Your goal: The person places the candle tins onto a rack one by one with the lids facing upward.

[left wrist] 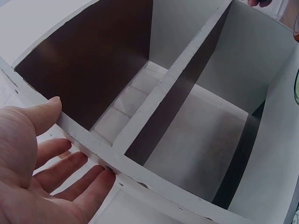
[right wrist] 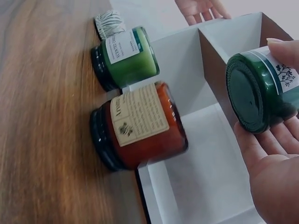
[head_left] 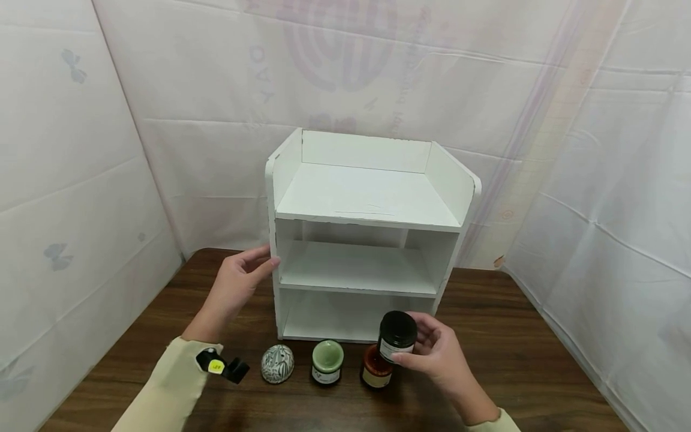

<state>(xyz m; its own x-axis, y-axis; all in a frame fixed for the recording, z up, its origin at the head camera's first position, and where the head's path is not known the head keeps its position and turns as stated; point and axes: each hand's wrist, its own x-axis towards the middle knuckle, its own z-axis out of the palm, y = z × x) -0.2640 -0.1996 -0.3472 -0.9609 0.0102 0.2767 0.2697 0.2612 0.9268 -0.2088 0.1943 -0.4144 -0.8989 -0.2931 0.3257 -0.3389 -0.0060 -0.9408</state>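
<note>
My right hand [head_left: 441, 351] grips a dark green glass jar candle [right wrist: 261, 88] between thumb and fingers. Its black lid [head_left: 398, 327] faces up and the glass base points down. In the head view this jar overlaps an amber jar candle [head_left: 376, 367], which stands lid-down on the table. My left hand [head_left: 236, 282] rests against the left side panel of a white shelf unit [head_left: 358, 286]. Its thumb lies at the panel's front edge, and the relaxed fingers [left wrist: 65, 168] touch the outer face.
Left of the amber jar stands a lighter green jar candle [head_left: 327, 362], also lid-down. Farther left is a rounded black-and-white patterned object [head_left: 278, 364]. All three stand in a row on the brown wooden table [head_left: 518, 336] before the shelf. White cloth [head_left: 205, 120] hangs behind and at both sides.
</note>
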